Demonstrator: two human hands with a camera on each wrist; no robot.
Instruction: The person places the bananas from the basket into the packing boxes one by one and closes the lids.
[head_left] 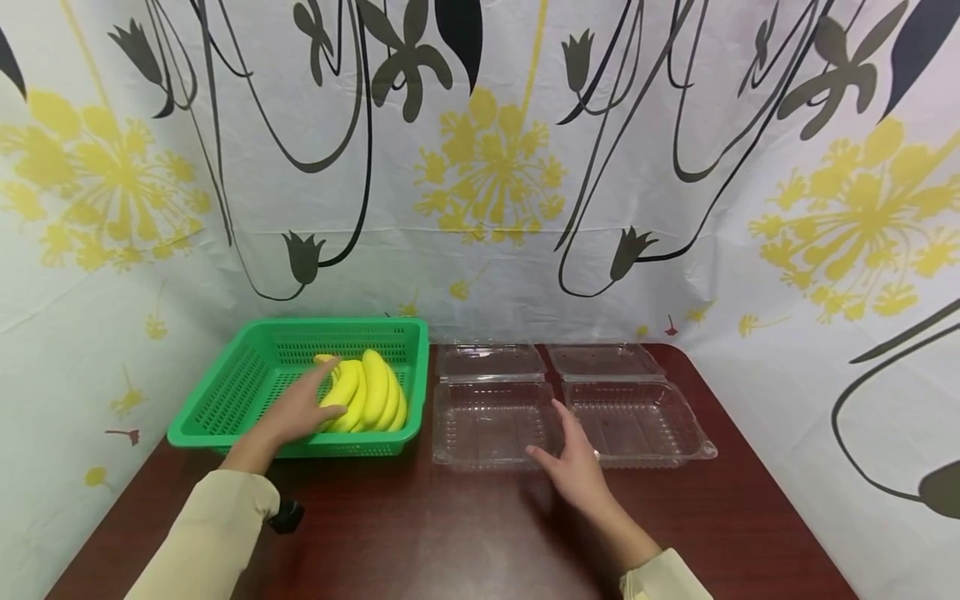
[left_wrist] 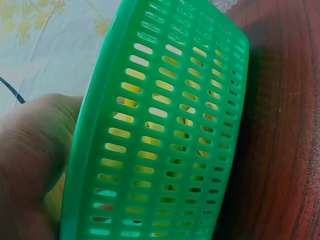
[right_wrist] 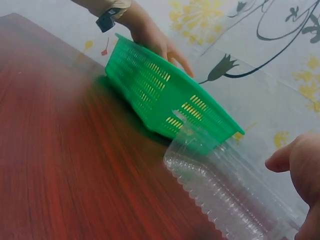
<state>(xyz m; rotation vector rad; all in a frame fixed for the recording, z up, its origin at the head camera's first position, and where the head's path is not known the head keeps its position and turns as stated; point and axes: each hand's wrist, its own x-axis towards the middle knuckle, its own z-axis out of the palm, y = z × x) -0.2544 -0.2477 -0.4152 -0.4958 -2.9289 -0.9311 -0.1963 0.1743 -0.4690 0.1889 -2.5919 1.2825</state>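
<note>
A bunch of yellow bananas point(head_left: 381, 392) lies in the right part of a green plastic basket point(head_left: 217, 367). My left hand point(head_left: 298, 408) reaches over the basket's front rim to the left side of the bunch, thumb and fingers spread apart; some fingertips are hidden. In the left wrist view, bananas show through the slots behind the basket wall point(left_wrist: 165, 125). My right hand point(head_left: 577, 467) holds nothing, thumb and fingers apart, near the adjoining sides of two clear plastic containers. The left clear container point(head_left: 487, 450) and the right clear container point(head_left: 637, 425) have their lids folded back.
The dark red wooden table point(head_left: 420, 533) carries the basket at left and both containers at right. Behind them hangs a white patterned cloth point(head_left: 487, 283), which also covers both sides. A dark device point(head_left: 286, 517) sits on the left wrist.
</note>
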